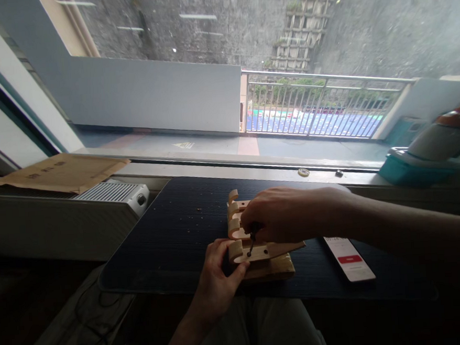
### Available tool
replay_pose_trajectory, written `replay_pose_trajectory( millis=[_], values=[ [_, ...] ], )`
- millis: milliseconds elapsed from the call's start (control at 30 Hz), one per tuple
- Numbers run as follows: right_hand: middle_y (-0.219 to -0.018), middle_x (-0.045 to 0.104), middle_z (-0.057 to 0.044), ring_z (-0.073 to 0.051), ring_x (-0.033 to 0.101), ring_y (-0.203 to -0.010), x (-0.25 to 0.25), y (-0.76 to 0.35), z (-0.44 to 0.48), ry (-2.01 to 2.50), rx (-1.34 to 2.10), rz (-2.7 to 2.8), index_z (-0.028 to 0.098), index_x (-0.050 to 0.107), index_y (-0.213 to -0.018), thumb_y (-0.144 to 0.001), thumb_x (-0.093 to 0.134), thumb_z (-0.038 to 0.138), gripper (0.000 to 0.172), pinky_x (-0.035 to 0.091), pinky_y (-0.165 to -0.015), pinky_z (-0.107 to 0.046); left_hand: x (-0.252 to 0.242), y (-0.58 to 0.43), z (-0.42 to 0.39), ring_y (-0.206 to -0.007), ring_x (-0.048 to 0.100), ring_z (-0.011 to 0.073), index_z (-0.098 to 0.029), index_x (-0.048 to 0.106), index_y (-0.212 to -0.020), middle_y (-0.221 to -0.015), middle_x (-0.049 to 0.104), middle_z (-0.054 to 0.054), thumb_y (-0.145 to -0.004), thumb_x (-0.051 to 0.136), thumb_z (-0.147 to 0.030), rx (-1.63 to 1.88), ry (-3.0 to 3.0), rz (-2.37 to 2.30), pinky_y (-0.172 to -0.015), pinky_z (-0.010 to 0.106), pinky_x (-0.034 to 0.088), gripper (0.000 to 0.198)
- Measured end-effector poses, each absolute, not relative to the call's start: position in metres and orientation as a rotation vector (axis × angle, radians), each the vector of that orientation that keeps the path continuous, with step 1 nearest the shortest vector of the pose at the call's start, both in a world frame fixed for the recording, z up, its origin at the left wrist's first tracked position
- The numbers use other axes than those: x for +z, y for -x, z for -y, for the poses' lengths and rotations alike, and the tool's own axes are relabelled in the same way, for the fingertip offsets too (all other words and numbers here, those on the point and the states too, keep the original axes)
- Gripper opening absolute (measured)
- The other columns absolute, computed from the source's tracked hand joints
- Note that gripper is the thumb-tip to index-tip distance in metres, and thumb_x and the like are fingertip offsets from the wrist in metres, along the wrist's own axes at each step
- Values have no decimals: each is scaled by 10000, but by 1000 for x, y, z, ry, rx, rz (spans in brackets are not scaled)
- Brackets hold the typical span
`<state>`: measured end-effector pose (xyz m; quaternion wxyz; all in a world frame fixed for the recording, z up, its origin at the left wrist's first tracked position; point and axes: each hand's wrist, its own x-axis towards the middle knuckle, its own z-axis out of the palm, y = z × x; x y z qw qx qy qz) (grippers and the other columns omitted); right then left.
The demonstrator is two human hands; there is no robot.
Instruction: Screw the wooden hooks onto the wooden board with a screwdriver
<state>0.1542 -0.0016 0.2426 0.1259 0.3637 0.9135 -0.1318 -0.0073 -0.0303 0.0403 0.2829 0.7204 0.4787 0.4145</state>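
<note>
My left hand grips the curled end of a pale wooden hook, thumb in front and fingers behind. The hook lies across a thicker wooden block and has two dark holes or screw heads in its flat part. Above it, my right hand is closed round the dark handle of what looks like a small screwdriver. The thin shaft points down to the dark spot nearer the curl. Several similar wooden hooks stand in a row just behind, partly hidden by my right hand.
All this rests on a dark table with small crumbs on it. A phone lies to the right, under my forearm. A roll of tape is on the window sill. At left, a brown envelope lies over a white heater.
</note>
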Motion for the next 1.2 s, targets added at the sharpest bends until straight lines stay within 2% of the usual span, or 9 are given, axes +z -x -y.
replay_pose_trajectory(
  millis=[200, 333, 433, 667, 833, 933, 1033, 1100, 1200],
  values=[
    [-758, 619, -5, -80, 453, -593, 234, -158, -2, -1081, -460, -2721, 182, 667, -839, -792, 531, 258, 163, 296, -509, -205, 41, 7, 30, -1011, 508, 210, -224, 544, -969, -1032, 533, 46, -754, 622, -216, 1127, -1922, -1266, -886, 359, 436, 228],
    [-683, 598, -18, -87, 442, -531, 222, -158, -5, -1244, -378, -2688, 170, 648, -782, -826, 460, 407, 306, 298, -498, -224, 41, 7, 29, -1000, 515, 212, -221, 544, -958, -1025, 538, 50, -761, 616, -221, 1115, -1927, -1262, -880, 363, 442, 210],
    [-667, 593, -30, -101, 442, -522, 224, -156, -5, -1270, -261, -2663, 163, 640, -774, -828, 430, 450, 360, 289, -491, -241, 42, 8, 30, -1000, 520, 216, -220, 549, -954, -1022, 547, 53, -756, 617, -216, 1123, -1941, -1262, -879, 365, 446, 210],
    [-721, 632, -17, -116, 503, -601, 245, -154, 4, -1091, -355, -2597, 193, 666, -817, -768, 538, 246, 147, 296, -517, -239, 42, 8, 31, -1008, 526, 217, -225, 556, -969, -1033, 557, 52, -751, 621, -216, 1118, -1945, -1279, -876, 363, 454, 228],
    [-755, 656, -60, -144, 549, -654, 234, -155, 6, -1089, -241, -2637, 171, 667, -789, -734, 508, 78, 192, 333, -587, -268, 39, 8, 30, -1027, 514, 213, -219, 551, -984, -1056, 545, 54, -750, 622, -218, 1128, -1944, -1273, -899, 365, 438, 245],
    [-723, 641, -54, -139, 541, -625, 225, -157, 3, -1105, -224, -2680, 166, 653, -774, -796, 503, 206, 157, 333, -587, -271, 39, 7, 30, -1011, 523, 211, -216, 552, -978, -1042, 551, 52, -745, 622, -216, 1141, -1939, -1279, -883, 357, 448, 243],
    [-665, 606, -36, -118, 493, -548, 221, -157, -1, -1181, -226, -2664, 155, 640, -779, -835, 467, 370, 282, 312, -531, -262, 41, 7, 29, -1004, 530, 210, -214, 552, -977, -1035, 556, 51, -745, 621, -213, 1148, -1943, -1284, -875, 353, 454, 242],
    [-649, 596, -28, -116, 481, -534, 222, -157, -2, -1207, -220, -2631, 159, 643, -801, -841, 453, 404, 313, 301, -516, -260, 42, 7, 29, -1010, 529, 210, -217, 550, -980, -1037, 557, 50, -745, 622, -210, 1147, -1952, -1282, -881, 354, 452, 245],
    [-702, 620, -28, -135, 517, -603, 230, -156, 1, -1172, -233, -2608, 190, 663, -881, -811, 510, 385, 258, 309, -541, -260, 42, 7, 30, -1007, 530, 209, -224, 552, -978, -1031, 560, 47, -745, 625, -210, 1135, -1963, -1284, -877, 353, 455, 244]
  ],
)
